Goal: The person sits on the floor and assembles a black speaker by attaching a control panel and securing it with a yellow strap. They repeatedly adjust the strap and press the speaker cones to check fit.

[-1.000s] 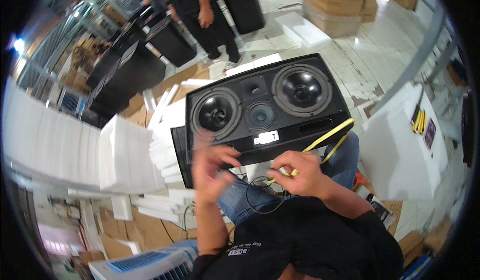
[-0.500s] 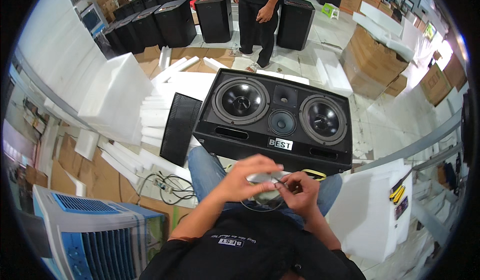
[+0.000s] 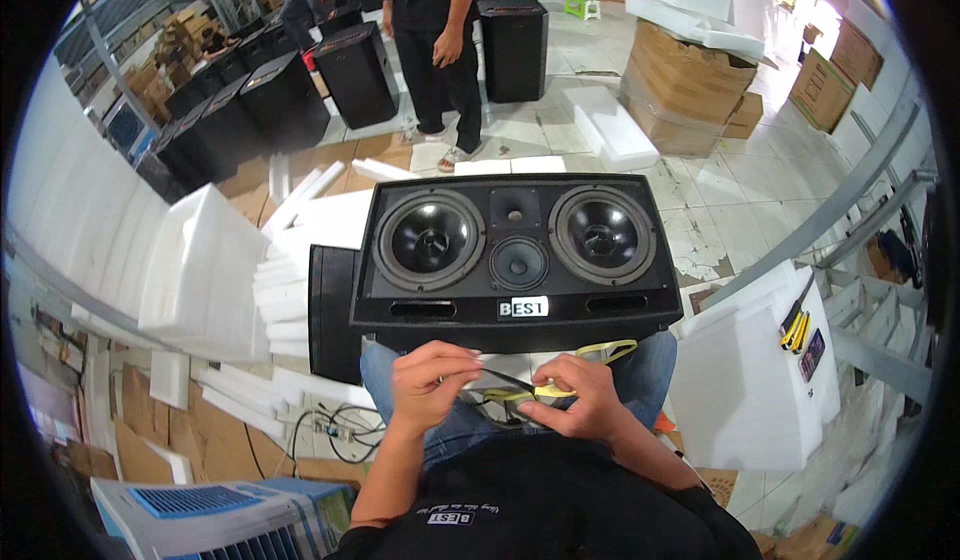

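though thin, black cable (image 3: pixel 508 379) apparently between both hands (image 3: pixel 428 388) (image 3: pixel 588 397)

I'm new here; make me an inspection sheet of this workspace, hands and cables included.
Surface: tiled floor, partly under cardboard and white foam.
Job's things: black speaker, two large cones uncovered; black cord; yellow band.
Clutter: foam strips, left; yellow-and-black tool on white block, right.
Hands: left hand pinches black cord; right hand holds black cord and yellow band.
Cables: tangled cables, left.
Surroundings: co-worker beyond black speaker, black cabinets, cardboard boxes.
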Motion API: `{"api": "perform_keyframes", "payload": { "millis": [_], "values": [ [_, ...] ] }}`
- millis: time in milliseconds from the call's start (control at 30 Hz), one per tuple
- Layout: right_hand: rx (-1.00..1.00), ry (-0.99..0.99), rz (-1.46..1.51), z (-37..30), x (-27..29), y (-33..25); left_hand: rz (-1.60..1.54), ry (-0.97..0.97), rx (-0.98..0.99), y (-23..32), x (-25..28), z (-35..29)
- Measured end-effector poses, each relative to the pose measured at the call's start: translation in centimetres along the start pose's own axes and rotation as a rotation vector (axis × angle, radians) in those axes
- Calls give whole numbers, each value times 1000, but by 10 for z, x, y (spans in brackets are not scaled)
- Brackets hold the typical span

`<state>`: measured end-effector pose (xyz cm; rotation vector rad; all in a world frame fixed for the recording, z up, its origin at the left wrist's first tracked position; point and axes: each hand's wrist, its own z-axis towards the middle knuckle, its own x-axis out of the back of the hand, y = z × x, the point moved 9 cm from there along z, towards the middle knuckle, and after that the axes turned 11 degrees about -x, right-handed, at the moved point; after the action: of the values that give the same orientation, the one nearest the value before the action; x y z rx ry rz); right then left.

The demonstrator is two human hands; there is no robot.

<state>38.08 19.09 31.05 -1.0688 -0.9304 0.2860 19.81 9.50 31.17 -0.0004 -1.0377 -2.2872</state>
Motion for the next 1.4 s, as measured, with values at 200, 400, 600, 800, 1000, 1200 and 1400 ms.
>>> {"api": "perform_keyframes", "payload": {
  "millis": [200,400,600,800,1000,1200,1400],
  "values": [
    [-23,196,-32,-19,77,31,172,213,-26,-7,63,11],
    [-208,421,5,-59,157,86,147,421,-147,-12,112,-1],
    [-404,741,120,-123,218,160,251,596,-222,-18,179,-13],
    [-603,959,-42,-191,287,213,309,811,-227,-5,247,-29],
    [-637,691,-943,-159,250,219,281,500,-240,1,180,-7],
    [-92,80,103,8,58,64,-42,108,-202,11,18,35],
    [-96,-623,538,33,-74,39,95,196,-460,59,26,72]
  ]
}}
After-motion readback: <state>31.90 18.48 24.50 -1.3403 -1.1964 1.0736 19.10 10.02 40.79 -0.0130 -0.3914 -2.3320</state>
